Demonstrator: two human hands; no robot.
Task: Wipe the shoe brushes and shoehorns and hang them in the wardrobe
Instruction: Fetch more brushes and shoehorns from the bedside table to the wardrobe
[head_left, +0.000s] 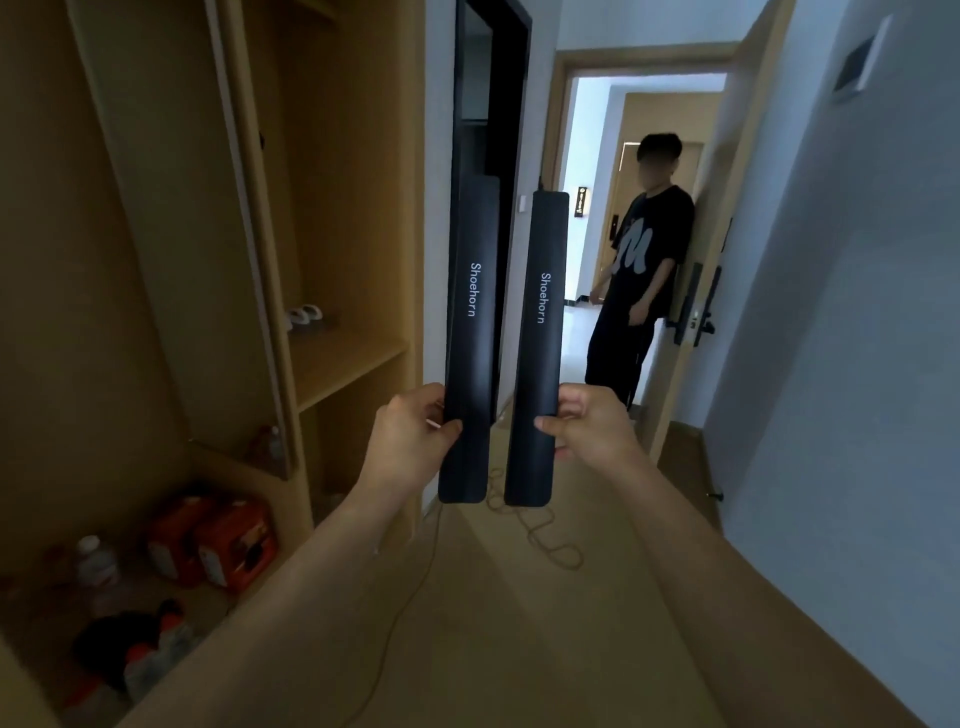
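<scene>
Two black shoehorns stand upright beside the wardrobe (358, 364), the left hand (410, 441) pinching one (470, 338), the right hand (587, 426) the other (537, 348); such light low grips could let either tip or slip.

home entry hall | open wardrobe (249, 260) | door lock (696, 312) | wood floor (519, 623)

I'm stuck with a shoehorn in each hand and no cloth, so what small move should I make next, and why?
Probably pass the right shoehorn over to the left hand, which already grips the left shoehorn. Both hands are full and no cloth is in view, so freeing the right hand lets you fetch one for wiping.
</scene>
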